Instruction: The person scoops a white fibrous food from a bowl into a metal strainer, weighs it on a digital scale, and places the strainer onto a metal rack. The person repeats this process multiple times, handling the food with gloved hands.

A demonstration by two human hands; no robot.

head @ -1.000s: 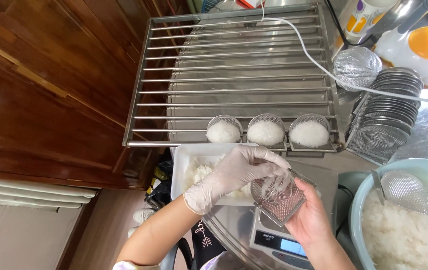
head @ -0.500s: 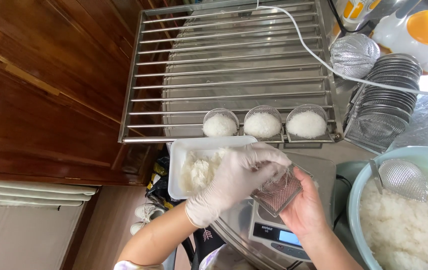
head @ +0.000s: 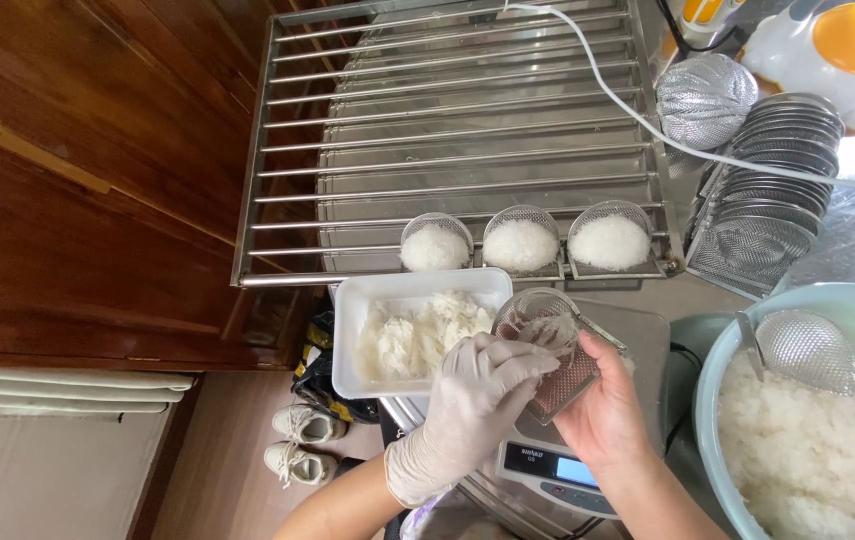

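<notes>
Head view, looking down on a steel worktop. We see the right hand (head: 603, 420), bare, wrapped around a small wire-mesh basket (head: 556, 350); its thumb lies along the basket's near side and the fingers curl under it, so the grip is closed on the basket. The basket is tilted, mouth toward the left, and is held over a digital scale (head: 558, 470), just beside the white tray (head: 348, 340). A little white shredded food lies inside it.

The left hand (head: 468, 410), in a pale glove, has its fingertips (head: 538, 362) bunched together at the basket's mouth, touching the food there; we cannot tell how much they pinch. The tray, to the left of the basket, holds a loose heap of the same white shreds (head: 418, 335).

Beyond the tray lies a steel rack (head: 448, 130) of parallel bars. Three filled baskets (head: 523, 242) hang side by side along its near edge, each with a rounded white mound. A white cable (head: 628, 100) runs across the rack's right half. To the right of the rack we note a row of empty mesh baskets (head: 773, 190), nested on their sides, and one more (head: 705, 98) lying apart above them.

At lower right a pale blue bowl (head: 713, 370) holds white rice, with a mesh skimmer (head: 803, 350) resting on it. Wooden panelling (head: 78, 180) fills the left; a pair of shoes (head: 298, 440) stands on the floor below.
</notes>
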